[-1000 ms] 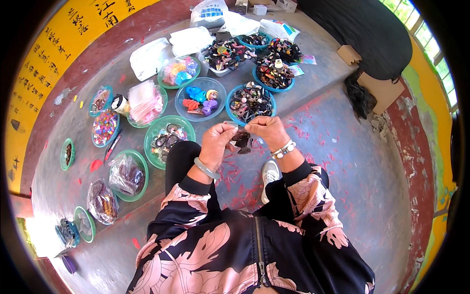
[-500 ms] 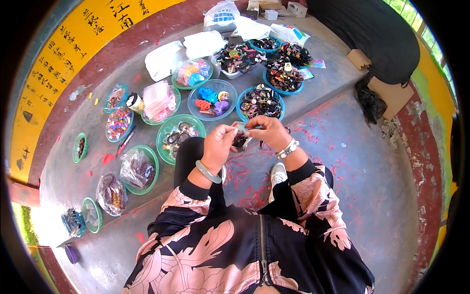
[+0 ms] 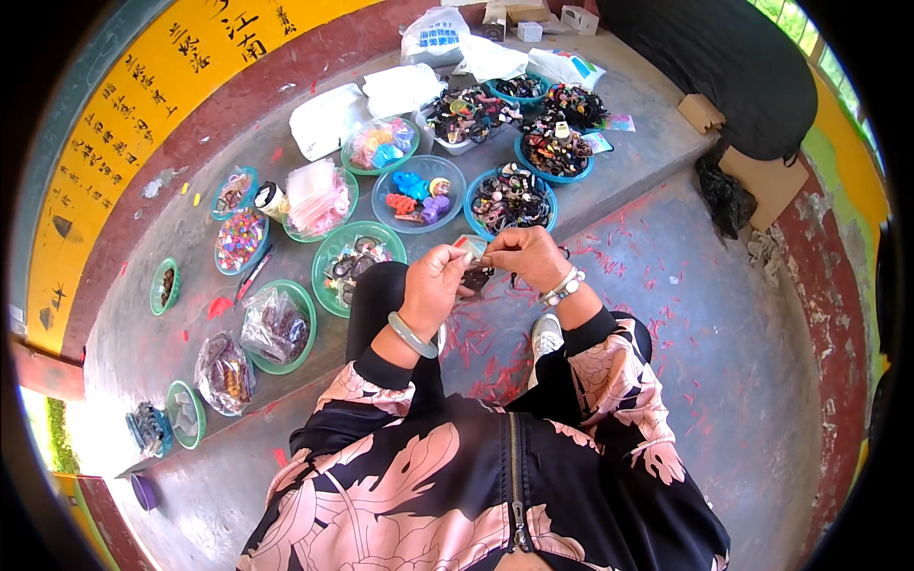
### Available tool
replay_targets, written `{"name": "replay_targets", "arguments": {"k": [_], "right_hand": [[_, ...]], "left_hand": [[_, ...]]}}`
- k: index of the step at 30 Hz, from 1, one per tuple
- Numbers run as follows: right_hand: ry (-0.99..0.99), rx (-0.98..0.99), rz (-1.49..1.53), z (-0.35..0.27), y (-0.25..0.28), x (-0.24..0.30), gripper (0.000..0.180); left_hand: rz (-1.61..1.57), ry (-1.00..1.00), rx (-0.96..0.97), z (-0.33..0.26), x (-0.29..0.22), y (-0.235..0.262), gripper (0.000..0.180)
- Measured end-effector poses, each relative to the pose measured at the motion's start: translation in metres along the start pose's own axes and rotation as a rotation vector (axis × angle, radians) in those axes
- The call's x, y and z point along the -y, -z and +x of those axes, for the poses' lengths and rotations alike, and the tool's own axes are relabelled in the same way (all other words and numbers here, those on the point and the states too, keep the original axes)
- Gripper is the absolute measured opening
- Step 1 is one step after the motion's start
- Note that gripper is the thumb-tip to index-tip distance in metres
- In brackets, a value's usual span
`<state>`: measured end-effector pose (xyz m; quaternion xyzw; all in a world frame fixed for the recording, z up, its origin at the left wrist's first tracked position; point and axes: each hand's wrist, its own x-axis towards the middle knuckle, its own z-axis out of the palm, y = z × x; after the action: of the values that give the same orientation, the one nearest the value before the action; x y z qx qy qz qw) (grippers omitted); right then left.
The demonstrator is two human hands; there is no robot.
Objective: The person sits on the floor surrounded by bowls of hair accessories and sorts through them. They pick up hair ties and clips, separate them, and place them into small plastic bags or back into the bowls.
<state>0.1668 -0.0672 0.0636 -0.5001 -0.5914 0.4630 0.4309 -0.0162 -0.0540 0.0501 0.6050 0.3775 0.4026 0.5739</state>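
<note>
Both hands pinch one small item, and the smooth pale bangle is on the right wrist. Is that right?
One slip: the head view shows the smooth pale bangle on the left wrist. The left hand and right hand do both pinch one small item.

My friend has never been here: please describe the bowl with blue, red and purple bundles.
On the raised grey platform, find the blue bowl of dark bands just beyond the right hand. Directly left of it stands a see-through bowl. Unlike its fuller neighbours, it holds just a few bright bundles.
</note>
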Motion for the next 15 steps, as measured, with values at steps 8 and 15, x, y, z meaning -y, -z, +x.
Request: {"name": "replay_targets", "arguments": {"k": [8, 15], "right_hand": [[-0.081, -0.010, 0.047, 0.004, 0.004, -0.011, 0.011], [-0.122, -0.009, 0.057, 0.005, 0.002, -0.008, 0.012]], "left_hand": [[-0.170, 0.090, 0.005, 0.001, 0.001, 0.007, 0.019], [-0.301, 0.167, 0.001, 0.000, 0.004, 0.013, 0.018]]}}
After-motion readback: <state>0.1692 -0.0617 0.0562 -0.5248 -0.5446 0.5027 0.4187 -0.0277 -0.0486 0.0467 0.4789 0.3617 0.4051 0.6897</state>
